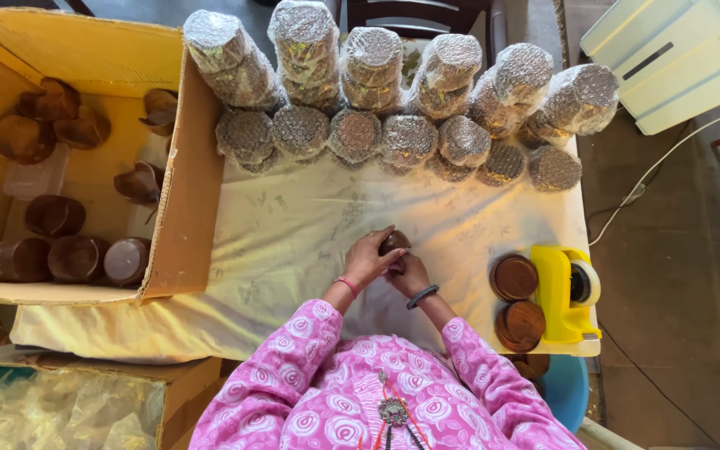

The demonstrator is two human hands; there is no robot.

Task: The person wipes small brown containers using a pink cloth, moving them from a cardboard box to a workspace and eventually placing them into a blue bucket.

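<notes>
Cloth-covered tabletop point(310, 242) carries a small dark brown pot point(394, 242) at its centre, clasped between the left hand point(368, 257) and right hand point(408, 273), with bubble-wrapped bundles point(393, 100) at twelve o'clock and a yellow tape dispenser point(566, 293) at three.

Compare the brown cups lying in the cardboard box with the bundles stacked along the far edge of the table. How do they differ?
The brown cups are bare, dark and glossy; the bundles are covered in bubble wrap and look silvery. The cups lie scattered loosely in the cardboard box; the bundles are packed tightly in stacked rows on the table. Both look rounded and similar in size.
</notes>
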